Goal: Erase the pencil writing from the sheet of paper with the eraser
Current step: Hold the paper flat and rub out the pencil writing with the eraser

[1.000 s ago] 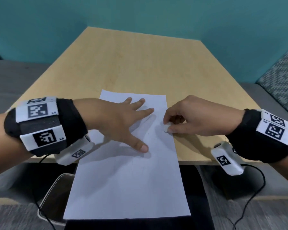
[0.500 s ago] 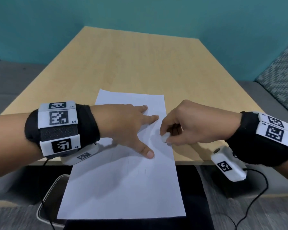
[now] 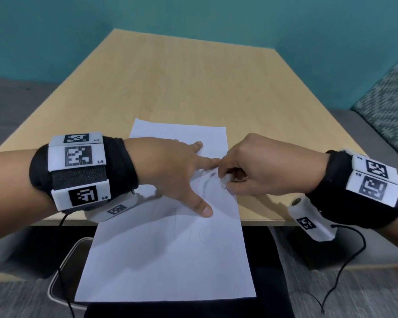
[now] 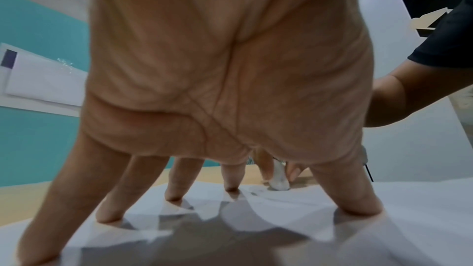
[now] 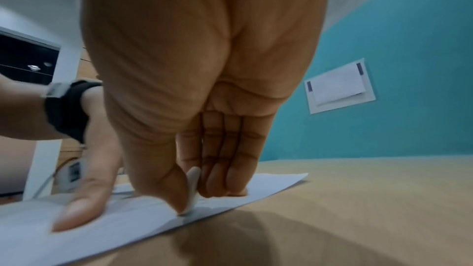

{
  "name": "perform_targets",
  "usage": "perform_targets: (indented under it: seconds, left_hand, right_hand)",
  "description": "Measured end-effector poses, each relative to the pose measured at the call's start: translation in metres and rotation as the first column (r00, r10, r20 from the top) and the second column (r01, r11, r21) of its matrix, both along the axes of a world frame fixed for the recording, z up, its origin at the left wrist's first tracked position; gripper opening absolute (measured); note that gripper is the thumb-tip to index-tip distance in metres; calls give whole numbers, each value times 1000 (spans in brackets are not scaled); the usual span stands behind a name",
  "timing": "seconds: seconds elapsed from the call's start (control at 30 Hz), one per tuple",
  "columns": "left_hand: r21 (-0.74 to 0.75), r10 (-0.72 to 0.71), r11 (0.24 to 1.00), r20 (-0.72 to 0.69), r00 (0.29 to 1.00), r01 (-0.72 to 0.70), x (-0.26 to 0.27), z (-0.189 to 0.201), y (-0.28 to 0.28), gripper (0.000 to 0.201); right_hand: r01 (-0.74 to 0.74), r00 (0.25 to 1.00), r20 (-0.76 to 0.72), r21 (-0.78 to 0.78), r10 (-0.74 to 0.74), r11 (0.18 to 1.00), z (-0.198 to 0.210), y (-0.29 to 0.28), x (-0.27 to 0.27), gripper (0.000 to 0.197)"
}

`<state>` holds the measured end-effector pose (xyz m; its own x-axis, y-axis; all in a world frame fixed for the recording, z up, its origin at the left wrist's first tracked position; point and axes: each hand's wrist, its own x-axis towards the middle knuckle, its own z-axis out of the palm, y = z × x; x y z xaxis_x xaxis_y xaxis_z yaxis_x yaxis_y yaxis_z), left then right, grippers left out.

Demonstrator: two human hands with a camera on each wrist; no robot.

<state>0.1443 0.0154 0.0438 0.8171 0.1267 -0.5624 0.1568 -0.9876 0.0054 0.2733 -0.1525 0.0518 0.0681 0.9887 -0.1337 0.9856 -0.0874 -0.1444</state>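
Note:
A white sheet of paper (image 3: 170,253) lies on the wooden table (image 3: 182,83), its near half hanging over the front edge. Faint pencil lines (image 3: 202,228) show near its middle and by the eraser. My left hand (image 3: 182,171) lies flat on the sheet with fingers spread, its fingertips (image 4: 231,187) pressing the paper (image 4: 384,230). My right hand (image 3: 244,173) pinches a small white eraser (image 3: 224,181) between thumb and fingers, its tip on the sheet near the right edge. The eraser (image 5: 192,189) touches the paper (image 5: 128,226) in the right wrist view, and the eraser (image 4: 279,177) shows beyond my left fingers.
Teal walls (image 3: 193,19) close the table on the far side. Grey bench seats flank it, with a patterned cushion (image 3: 386,104) at the right. A grey-rimmed bin (image 3: 62,278) sits under the table's front edge at the left. Cables (image 3: 340,271) hang from both wrists.
Both hands have drawn closer together on the sheet. The eraser moved left from the paper's right edge onto the pencil marks beside my left index finger.

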Motion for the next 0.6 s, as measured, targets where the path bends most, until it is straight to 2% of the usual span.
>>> perform_targets:
  seconds: [0.1, 0.17, 0.3, 0.47, 0.6]
  left_hand:
    - [-13, 8, 1000, 6, 1000, -8, 0, -1, 2, 119]
    - [-18, 10, 1000, 10, 1000, -10, 0, -2, 3, 121]
    - [-30, -3, 1000, 13, 1000, 4, 2, -2, 3, 123]
    - [-19, 13, 1000, 5, 1000, -12, 0, 1, 1, 124]
    - [-20, 13, 1000, 7, 1000, -13, -1, 2, -1, 123]
  right_hand:
    - [-51, 998, -24, -44, 50, 998, 2, -8, -9, 16]
    - [-61, 998, -35, -58, 59, 996, 3, -9, -10, 12]
    - [-14, 999, 46, 2, 14, 1000, 0, -6, -8, 15]
    - [-64, 998, -23, -51, 63, 997, 4, -10, -16, 29]
    - [0, 999, 46, -7, 1, 1000, 2, -9, -14, 21]
